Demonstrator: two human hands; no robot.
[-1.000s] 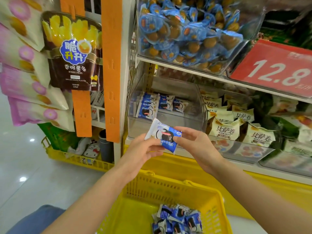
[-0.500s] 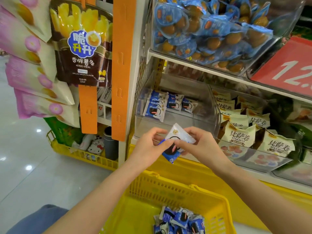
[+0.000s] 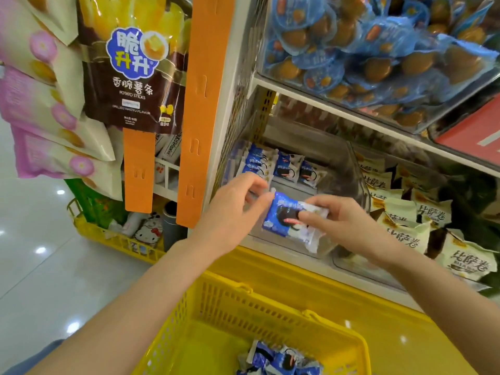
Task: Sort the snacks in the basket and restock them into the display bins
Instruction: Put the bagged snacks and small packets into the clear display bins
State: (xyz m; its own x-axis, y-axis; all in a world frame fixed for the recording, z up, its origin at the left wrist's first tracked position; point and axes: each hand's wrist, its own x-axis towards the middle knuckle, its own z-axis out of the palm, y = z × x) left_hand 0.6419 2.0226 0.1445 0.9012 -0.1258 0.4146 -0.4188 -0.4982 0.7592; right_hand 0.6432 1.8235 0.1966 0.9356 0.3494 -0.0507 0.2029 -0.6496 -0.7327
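A blue-and-white snack packet (image 3: 286,217) is held in front of the clear display bin (image 3: 338,161). My right hand (image 3: 338,223) pinches its right side and my left hand (image 3: 238,209) pinches its upper left corner. Inside the bin, several matching blue packets (image 3: 281,166) stand in a row at the back left. Below, the yellow basket (image 3: 243,312) holds a small pile of the same blue packets (image 3: 278,361).
White packets with brown print (image 3: 422,226) fill the bin to the right. Above hangs a bin of blue-wrapped snacks (image 3: 365,50). An orange strip (image 3: 200,109) and hanging potato stick bags (image 3: 132,74) are at left. A yellow shelf ledge (image 3: 297,277) runs under the bins.
Both hands have carried the blue packet up toward the clear bin's front and turned it flatter. The view has moved closer to the shelf.
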